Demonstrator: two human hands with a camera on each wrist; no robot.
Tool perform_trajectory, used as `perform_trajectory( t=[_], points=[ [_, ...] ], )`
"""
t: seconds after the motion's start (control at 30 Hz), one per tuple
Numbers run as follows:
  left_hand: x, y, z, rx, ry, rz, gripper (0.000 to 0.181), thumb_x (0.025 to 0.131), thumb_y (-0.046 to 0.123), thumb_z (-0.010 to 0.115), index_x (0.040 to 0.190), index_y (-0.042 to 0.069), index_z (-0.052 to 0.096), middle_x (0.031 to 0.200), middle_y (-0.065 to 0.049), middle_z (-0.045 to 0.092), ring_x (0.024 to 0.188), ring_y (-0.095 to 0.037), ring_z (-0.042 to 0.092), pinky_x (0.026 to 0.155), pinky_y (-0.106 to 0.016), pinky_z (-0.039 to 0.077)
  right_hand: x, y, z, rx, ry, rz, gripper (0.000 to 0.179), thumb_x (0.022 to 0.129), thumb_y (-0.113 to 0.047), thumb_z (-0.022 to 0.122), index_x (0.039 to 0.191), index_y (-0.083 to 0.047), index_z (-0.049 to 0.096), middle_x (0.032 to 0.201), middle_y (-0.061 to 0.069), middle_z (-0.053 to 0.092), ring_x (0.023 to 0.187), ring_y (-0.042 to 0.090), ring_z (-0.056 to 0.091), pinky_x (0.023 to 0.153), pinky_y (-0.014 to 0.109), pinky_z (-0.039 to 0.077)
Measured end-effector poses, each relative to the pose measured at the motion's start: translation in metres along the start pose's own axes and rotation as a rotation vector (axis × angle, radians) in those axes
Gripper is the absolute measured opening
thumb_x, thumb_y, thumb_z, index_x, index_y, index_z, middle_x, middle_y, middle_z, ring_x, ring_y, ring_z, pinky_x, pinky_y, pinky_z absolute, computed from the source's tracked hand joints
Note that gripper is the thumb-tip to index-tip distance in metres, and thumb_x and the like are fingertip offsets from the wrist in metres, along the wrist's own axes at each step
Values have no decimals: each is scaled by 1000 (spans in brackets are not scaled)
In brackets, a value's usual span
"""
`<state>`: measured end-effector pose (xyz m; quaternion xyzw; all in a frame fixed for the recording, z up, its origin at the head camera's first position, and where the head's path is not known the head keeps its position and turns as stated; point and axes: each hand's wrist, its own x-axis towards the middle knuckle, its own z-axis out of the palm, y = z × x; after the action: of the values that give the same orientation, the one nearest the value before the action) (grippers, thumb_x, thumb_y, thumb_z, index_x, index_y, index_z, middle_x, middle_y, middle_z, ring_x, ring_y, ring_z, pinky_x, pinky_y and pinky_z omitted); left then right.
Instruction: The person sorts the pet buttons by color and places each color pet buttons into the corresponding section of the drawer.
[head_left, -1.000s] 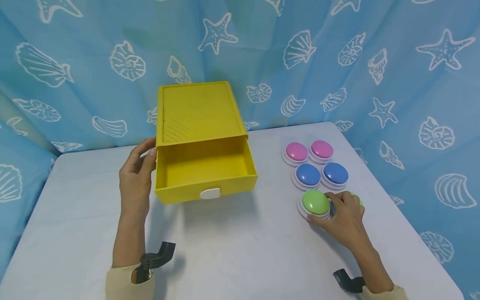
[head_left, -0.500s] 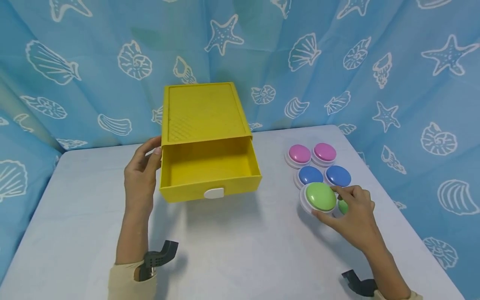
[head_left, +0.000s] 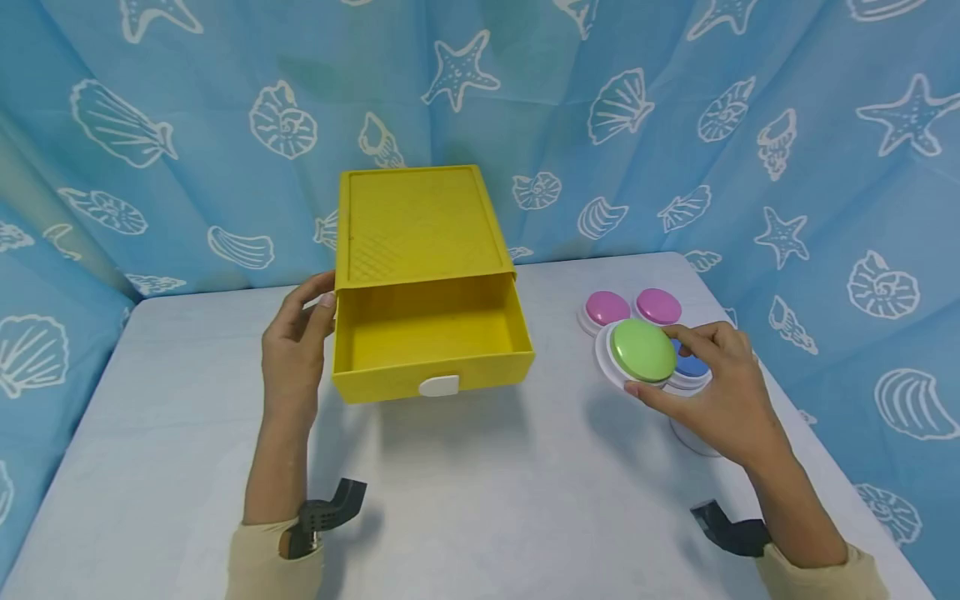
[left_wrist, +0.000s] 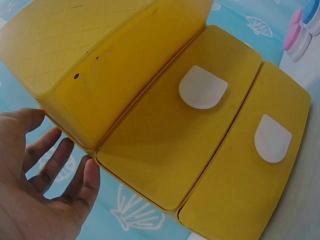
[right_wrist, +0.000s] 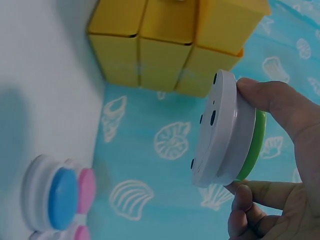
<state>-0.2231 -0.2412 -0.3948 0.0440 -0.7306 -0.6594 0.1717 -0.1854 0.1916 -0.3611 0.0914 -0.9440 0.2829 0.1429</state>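
Note:
My right hand (head_left: 723, 396) pinches a green-topped push button (head_left: 643, 350) by its white base, thumb on one side and fingertips on the other. In the right wrist view the button's flat underside shows small dark holes, and it is off the table. My left hand (head_left: 291, 358) rests its fingertips on the left side of a yellow drawer unit (head_left: 420, 221). The unit's top drawer (head_left: 480, 372) is pulled out, with nothing visible inside. In the left wrist view the two lower drawers (left_wrist: 160, 135) are closed, with white handles (left_wrist: 203, 87).
Two pink buttons (head_left: 607, 308) stand at the table's back right. A blue button (head_left: 693, 365) is partly behind my right hand, and a white base (head_left: 693, 439) shows beneath it. A shell-print curtain (head_left: 465, 100) hangs behind the white table (head_left: 465, 517).
My right hand has lifted the green button off the table and moved it up and back, over the blue ones. My left hand stays at the drawer unit; the head view has shifted slightly.

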Motion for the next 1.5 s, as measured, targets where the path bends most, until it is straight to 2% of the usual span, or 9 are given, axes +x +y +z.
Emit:
perform_trajectory(
  t=[0.23, 0.43, 0.77, 0.93, 1.17, 1.5],
  points=[
    [0, 1, -2, 10, 1, 7, 43, 98, 46, 61, 138, 29, 60, 138, 8, 56, 121, -17, 57, 106, -43, 44, 18, -27, -7, 51, -16, -36, 73, 66, -27, 95, 130, -8, 66, 107, 8, 47, 105, 23, 39, 73, 44, 37],
    [1, -2, -2, 1, 1, 6, 44, 98, 47, 61, 138, 29, 60, 137, 8, 57, 120, -16, 57, 105, -41, 45, 30, -47, -11, 93, -11, -81, 72, 65, -23, 96, 129, -7, 66, 106, 6, 48, 103, 21, 43, 77, 43, 35],
    [3, -2, -2, -4, -5, 12, 44, 98, 48, 61, 138, 29, 60, 137, 8, 57, 121, -16, 57, 105, -40, 45, 44, -84, -9, 127, -21, -119, 68, 67, -27, 95, 127, -12, 68, 106, 3, 48, 104, 20, 40, 77, 43, 36],
    [3, -3, -2, -24, -19, 11, 44, 98, 47, 61, 138, 29, 60, 138, 8, 56, 121, -16, 57, 106, -42, 44, 49, -100, -2, 171, -50, -142, 69, 67, -28, 95, 128, -12, 67, 109, 3, 49, 110, 20, 39, 78, 43, 41],
    [-2, -7, -4, -10, 6, -2, 44, 98, 48, 61, 138, 30, 60, 137, 9, 56, 122, -15, 56, 106, -44, 43, 60, -123, 13, 210, -94, -247, 68, 67, -33, 94, 127, -13, 69, 106, 2, 50, 111, 20, 40, 80, 43, 40],
    [1, -2, 0, -9, -11, 1, 44, 98, 49, 61, 138, 30, 60, 137, 9, 56, 122, -14, 56, 106, -41, 44, 72, -156, 35, 230, -135, -292, 70, 66, -37, 95, 125, -9, 68, 105, 2, 49, 111, 20, 38, 82, 42, 39]
  ],
)
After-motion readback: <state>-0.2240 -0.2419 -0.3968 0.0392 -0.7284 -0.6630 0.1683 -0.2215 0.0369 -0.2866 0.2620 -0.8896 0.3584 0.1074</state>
